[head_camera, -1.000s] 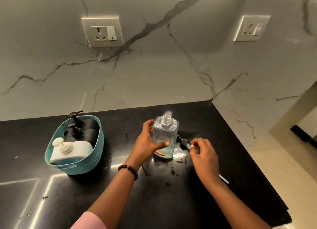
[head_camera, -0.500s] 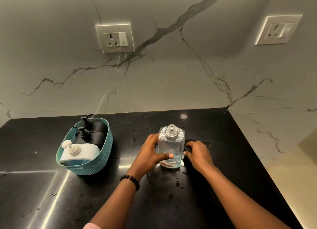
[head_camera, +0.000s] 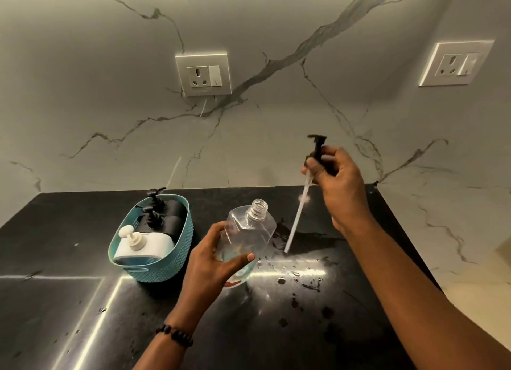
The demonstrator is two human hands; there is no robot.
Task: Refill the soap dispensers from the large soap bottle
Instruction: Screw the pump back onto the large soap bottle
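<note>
Over the black counter (head_camera: pixel 69 259), the left hand (head_camera: pixel 210 261) grips a clear bottle (head_camera: pixel 246 231), tilted and open on top. Right-hand fingers (head_camera: pixel 313 166) pinch the pump (head_camera: pixel 318 148), tube hanging. Next, probably, the tube must go into the neck, needing careful aim.

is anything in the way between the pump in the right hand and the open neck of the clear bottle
Nothing visible. The right hand holds the black pump up, its white tube hanging beside the clear bottle. The left hand grips the bottle low on its body, leaving the open neck uncovered.
</note>
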